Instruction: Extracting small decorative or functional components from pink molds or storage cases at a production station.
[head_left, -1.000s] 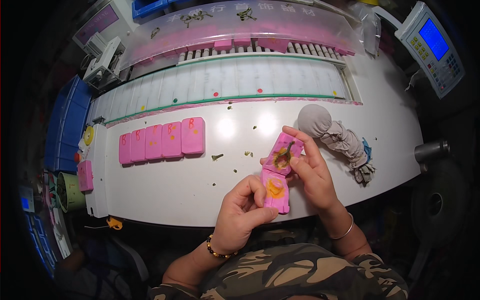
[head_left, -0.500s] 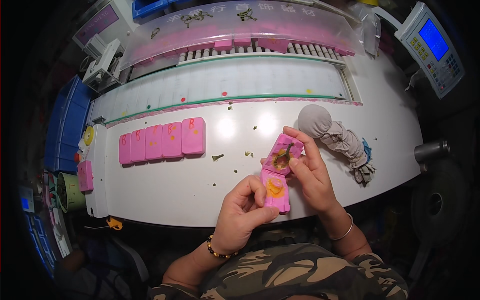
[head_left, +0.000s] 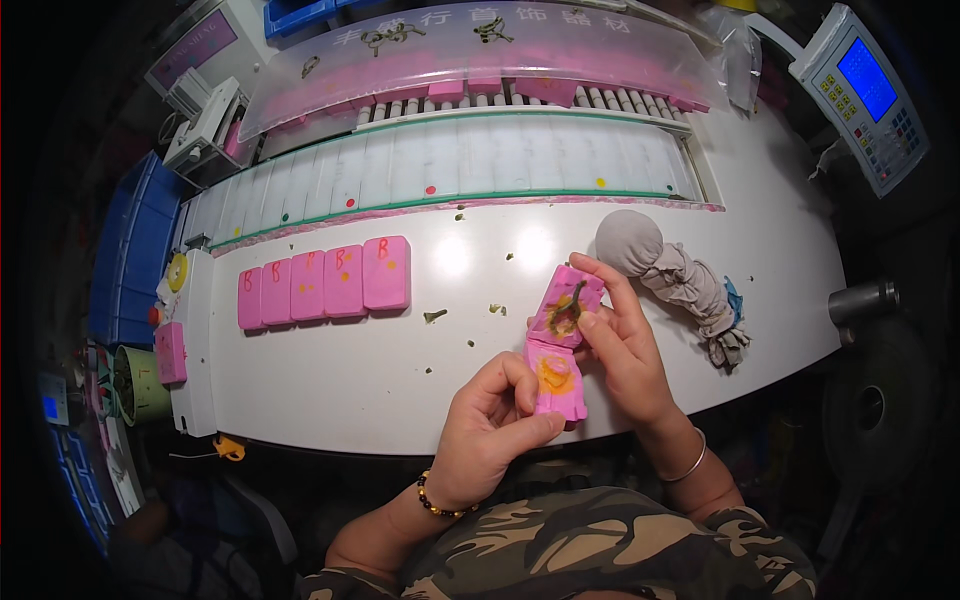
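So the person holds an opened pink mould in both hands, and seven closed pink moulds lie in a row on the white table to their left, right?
Not quite: the head view shows five in the row of pink moulds, not seven. The opened pink mould is indeed held by the left hand and right hand over the white table.

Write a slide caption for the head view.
Left hand and right hand hold an opened pink mould above a white workbench.

Row of five pink rubber mould blocks [head_left: 325,282] left of split pink mould [head_left: 560,345]; grey cloth bundle [head_left: 668,270] right.
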